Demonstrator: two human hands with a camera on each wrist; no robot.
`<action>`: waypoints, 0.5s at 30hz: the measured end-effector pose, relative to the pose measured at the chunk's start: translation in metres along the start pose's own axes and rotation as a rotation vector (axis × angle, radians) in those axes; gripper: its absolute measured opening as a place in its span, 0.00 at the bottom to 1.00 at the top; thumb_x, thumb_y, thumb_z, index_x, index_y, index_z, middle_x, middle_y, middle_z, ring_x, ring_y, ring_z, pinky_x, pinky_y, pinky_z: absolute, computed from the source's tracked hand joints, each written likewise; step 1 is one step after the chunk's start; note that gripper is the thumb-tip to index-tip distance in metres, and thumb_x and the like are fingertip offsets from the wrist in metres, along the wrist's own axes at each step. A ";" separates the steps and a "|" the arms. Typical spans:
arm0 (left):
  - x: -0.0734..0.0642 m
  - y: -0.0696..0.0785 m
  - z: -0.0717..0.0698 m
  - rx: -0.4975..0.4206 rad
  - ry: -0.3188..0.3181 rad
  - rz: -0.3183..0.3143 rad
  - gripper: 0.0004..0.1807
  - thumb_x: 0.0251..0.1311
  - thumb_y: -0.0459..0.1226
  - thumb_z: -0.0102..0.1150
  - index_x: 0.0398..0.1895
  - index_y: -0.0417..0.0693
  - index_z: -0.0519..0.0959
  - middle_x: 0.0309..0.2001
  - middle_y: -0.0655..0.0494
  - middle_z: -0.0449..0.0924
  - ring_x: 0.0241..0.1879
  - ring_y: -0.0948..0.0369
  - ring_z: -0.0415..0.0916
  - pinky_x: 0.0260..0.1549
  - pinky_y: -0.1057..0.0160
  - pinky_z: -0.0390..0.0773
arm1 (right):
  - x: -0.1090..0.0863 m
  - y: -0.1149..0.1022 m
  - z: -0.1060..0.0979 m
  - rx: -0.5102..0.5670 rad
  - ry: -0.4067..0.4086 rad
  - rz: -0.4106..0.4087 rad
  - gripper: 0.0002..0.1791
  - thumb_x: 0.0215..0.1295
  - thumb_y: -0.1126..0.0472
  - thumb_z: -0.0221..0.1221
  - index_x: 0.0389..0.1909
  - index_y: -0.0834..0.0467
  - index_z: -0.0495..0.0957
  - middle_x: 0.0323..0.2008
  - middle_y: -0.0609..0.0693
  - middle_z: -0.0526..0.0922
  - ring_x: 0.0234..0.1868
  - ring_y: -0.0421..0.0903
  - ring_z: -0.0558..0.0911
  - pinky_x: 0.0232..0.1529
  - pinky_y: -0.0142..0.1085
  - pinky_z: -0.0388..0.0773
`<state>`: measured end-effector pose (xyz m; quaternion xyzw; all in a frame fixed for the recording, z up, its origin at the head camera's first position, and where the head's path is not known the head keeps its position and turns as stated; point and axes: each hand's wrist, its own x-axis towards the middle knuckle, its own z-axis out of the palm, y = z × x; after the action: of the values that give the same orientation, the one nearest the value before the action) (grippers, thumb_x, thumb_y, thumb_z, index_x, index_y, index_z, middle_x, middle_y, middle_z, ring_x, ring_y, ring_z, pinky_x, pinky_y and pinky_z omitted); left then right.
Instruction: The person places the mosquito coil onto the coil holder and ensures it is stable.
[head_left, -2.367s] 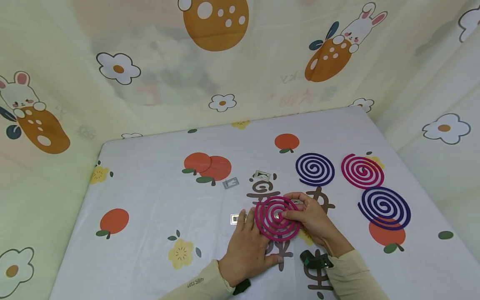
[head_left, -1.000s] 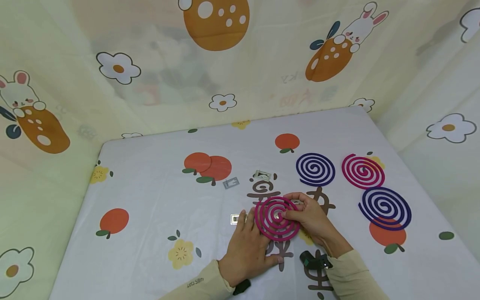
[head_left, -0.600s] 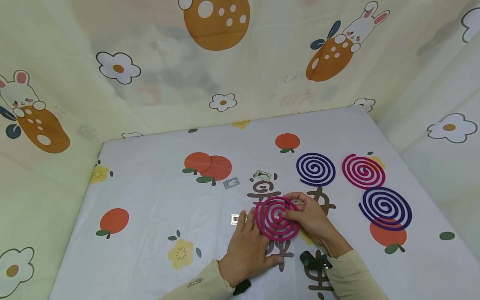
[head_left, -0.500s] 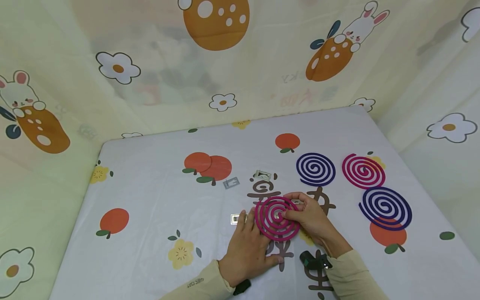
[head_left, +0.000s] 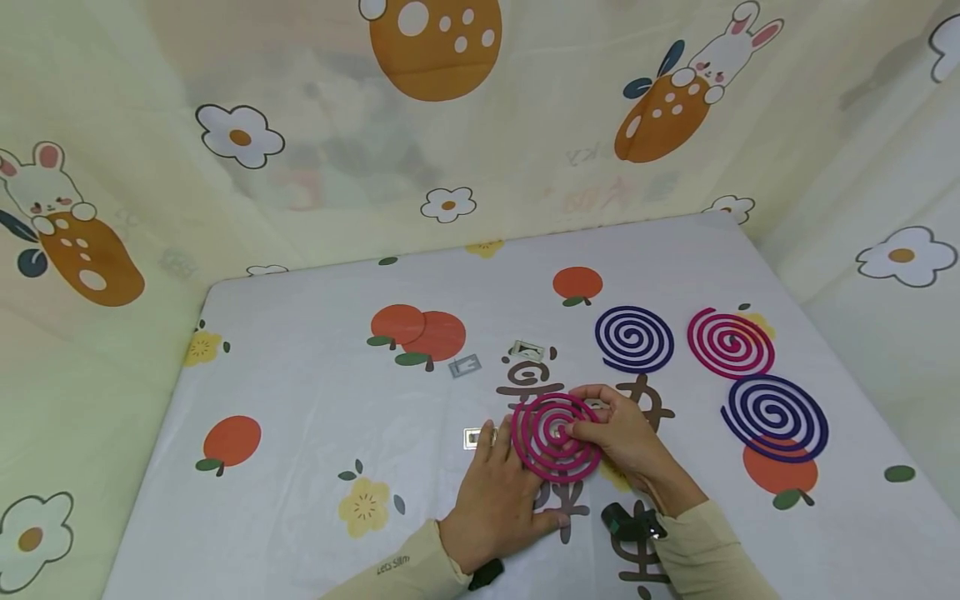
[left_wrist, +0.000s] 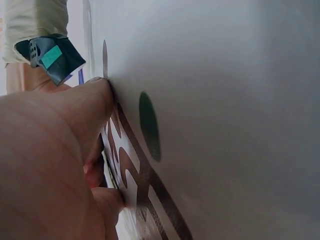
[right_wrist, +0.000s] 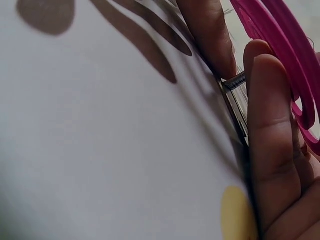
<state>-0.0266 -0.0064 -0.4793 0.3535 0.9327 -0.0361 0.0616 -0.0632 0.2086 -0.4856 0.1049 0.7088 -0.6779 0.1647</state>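
In the head view a pink mosquito coil (head_left: 536,462) lies between my two hands. My right hand (head_left: 626,437) pinches it, thumb at the coil's centre and the other fingers at its far right rim. A metal stand (right_wrist: 237,107) shows beneath the coil, close to the fingers in the right wrist view. My left hand (head_left: 495,500) lies palm down with fairly straight fingers, its fingertips partly tucked under the coil's left rim. Another metal stand (head_left: 472,439) sits at those fingertips, partly covered by them. The left wrist view shows the thumb (left_wrist: 97,100) resting on the tablecloth.
Two dark blue coils (head_left: 634,339) (head_left: 776,418) and a second pink coil (head_left: 731,344) lie to the right. Two more metal stands (head_left: 528,350) (head_left: 465,366) rest behind the hands. The table has a printed white cloth (head_left: 300,400), with a patterned curtain (head_left: 337,183) behind it.
Both hands and the pink coil keep the same pose on the table. The whole head view has shifted very slightly.
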 end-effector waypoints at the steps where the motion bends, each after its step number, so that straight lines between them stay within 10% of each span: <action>1: 0.000 0.000 0.000 -0.001 -0.004 -0.001 0.51 0.64 0.75 0.45 0.85 0.62 0.54 0.83 0.48 0.52 0.80 0.43 0.51 0.77 0.41 0.53 | 0.000 0.000 0.000 -0.002 -0.001 -0.001 0.30 0.64 0.71 0.65 0.65 0.68 0.67 0.36 0.58 0.90 0.34 0.47 0.90 0.39 0.35 0.87; 15: 0.001 0.002 0.000 0.008 -0.041 -0.014 0.51 0.64 0.76 0.43 0.85 0.63 0.53 0.83 0.49 0.51 0.81 0.43 0.49 0.77 0.41 0.52 | -0.002 -0.002 -0.003 0.012 -0.046 -0.005 0.31 0.67 0.70 0.65 0.68 0.67 0.66 0.46 0.62 0.89 0.43 0.49 0.90 0.45 0.36 0.87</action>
<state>-0.0261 -0.0044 -0.4791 0.3462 0.9336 -0.0476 0.0788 -0.0619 0.2121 -0.4832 0.0883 0.7010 -0.6847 0.1785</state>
